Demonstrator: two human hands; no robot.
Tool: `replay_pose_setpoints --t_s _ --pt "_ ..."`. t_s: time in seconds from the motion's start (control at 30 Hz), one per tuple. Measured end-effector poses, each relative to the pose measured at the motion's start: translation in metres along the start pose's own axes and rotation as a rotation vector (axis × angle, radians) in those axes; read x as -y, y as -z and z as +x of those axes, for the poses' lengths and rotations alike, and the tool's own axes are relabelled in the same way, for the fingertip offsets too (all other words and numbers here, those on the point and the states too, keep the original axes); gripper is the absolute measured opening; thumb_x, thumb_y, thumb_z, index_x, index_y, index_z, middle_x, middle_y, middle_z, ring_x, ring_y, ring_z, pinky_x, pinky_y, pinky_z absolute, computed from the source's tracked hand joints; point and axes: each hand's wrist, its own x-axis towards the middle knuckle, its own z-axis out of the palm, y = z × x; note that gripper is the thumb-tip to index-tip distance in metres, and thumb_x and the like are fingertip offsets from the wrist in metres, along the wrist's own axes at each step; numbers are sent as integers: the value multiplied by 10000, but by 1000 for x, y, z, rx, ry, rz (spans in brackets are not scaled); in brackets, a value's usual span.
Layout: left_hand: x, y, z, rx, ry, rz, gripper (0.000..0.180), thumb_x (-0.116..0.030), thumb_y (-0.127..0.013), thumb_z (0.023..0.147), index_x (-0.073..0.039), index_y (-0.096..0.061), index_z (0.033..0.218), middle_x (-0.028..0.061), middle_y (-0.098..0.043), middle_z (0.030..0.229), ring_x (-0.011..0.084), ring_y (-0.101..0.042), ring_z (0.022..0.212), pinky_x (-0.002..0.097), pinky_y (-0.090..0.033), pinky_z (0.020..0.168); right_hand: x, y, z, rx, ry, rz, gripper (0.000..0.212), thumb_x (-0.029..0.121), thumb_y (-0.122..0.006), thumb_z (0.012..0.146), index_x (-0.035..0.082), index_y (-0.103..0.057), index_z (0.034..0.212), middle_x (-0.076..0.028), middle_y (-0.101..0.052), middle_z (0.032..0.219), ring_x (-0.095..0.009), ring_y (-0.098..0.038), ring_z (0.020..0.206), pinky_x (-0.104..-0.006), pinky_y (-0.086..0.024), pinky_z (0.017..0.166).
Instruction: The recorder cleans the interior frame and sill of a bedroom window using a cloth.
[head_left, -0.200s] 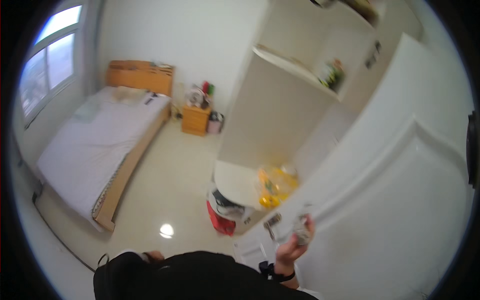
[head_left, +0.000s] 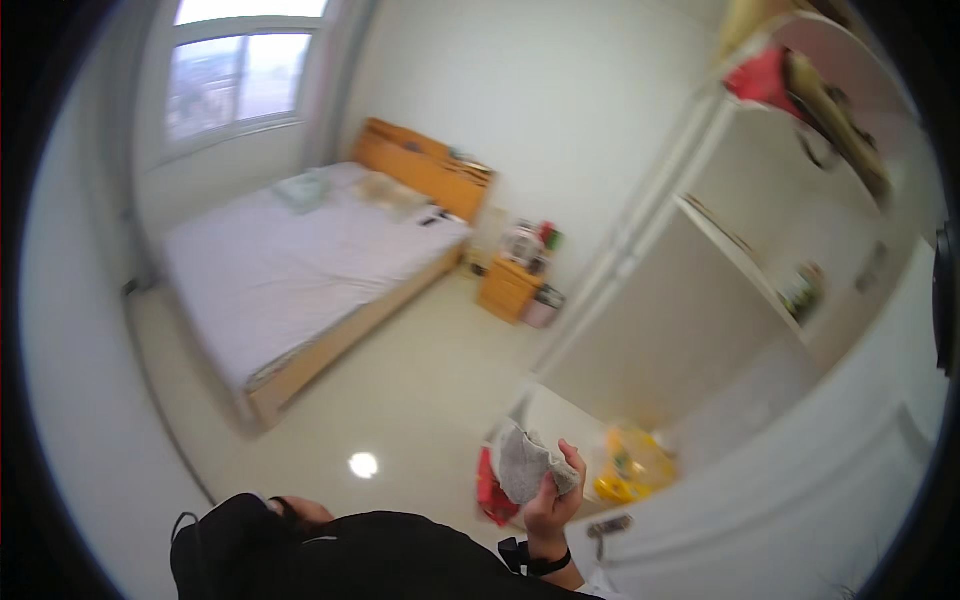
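Observation:
A folded grey cloth (head_left: 525, 465) is held up in my right hand (head_left: 550, 500), thumb on its near face and fingers behind it. That wrist carries a black band. Beyond the cloth are the low shelf of the cabinet and a red bag (head_left: 493, 492). My left hand (head_left: 308, 511) shows only in part at the lower left, beside my black clothing (head_left: 400, 550). Its fingers are hidden, so whether it holds anything I cannot tell.
A white door (head_left: 760, 500) with a metal handle (head_left: 610, 525) stands at my right. Past it is an open cabinet (head_left: 650, 300) with a yellow plastic bag (head_left: 635, 465) on its low shelf. A bed (head_left: 300, 260) and a wooden nightstand (head_left: 510, 290) stand farther off.
My view has swung toward the right, so the bed and cabinet sit farther right and the door shows less. The cloth, partly blurred before, now shows larger and plainer in my right hand.

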Motion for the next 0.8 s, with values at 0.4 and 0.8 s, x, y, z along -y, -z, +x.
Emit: replay_pose_setpoints --t_s 0.4,0.8 --pt "82 -81 23 -1138 -73 -171 399 -401 -639 1024 -19 -751 1049 213 -753 989 339 -702 906 433 -532 839 -56 -210 38 622 9 154 215 68 -657 922 9 -737 1112 -197 -684 1258 -392 -672 1157 -536 -432 1167" --pt "107 -5 25 -987 459 96 395 -380 -568 969 -46 -776 994 250 -760 1087 439 -718 1075 533 -574 900 -217 -441 25 969 -16 136 261 162 -632 956 48 -748 1159 -230 -719 1152 -418 -688 1090 -449 -552 968"
